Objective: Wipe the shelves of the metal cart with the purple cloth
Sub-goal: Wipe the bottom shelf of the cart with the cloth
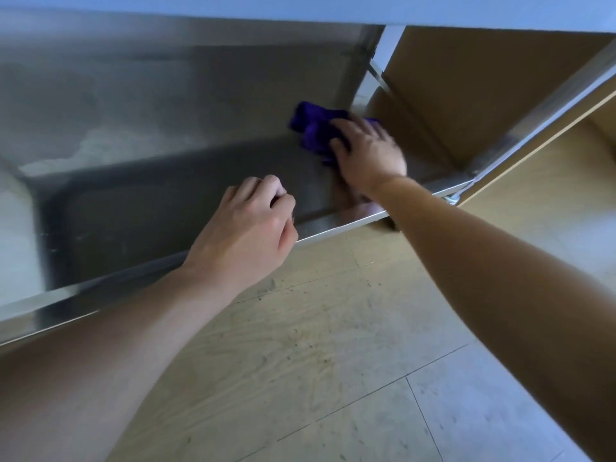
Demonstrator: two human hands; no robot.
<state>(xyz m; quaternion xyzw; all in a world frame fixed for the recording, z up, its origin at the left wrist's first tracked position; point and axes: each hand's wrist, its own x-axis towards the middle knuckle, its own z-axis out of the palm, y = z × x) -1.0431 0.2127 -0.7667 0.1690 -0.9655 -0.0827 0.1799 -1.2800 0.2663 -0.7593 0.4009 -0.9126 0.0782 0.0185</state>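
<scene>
The purple cloth (315,130) lies bunched on the lower shelf (160,201) of the metal cart, near the shelf's far right corner. My right hand (366,151) lies on top of the cloth with its fingers curled over it, and hides the cloth's near part. My left hand (248,225) hovers over the shelf's front rim (333,228), fingers curled in with nothing visible between them. Both forearms reach in from the bottom of the view.
An upper shelf's edge (300,11) overhangs at the top. A brown cardboard box (466,88) stands behind the cart's right post (546,105). A caster (453,199) shows under the right corner. Light wood-look floor (333,361) fills the foreground.
</scene>
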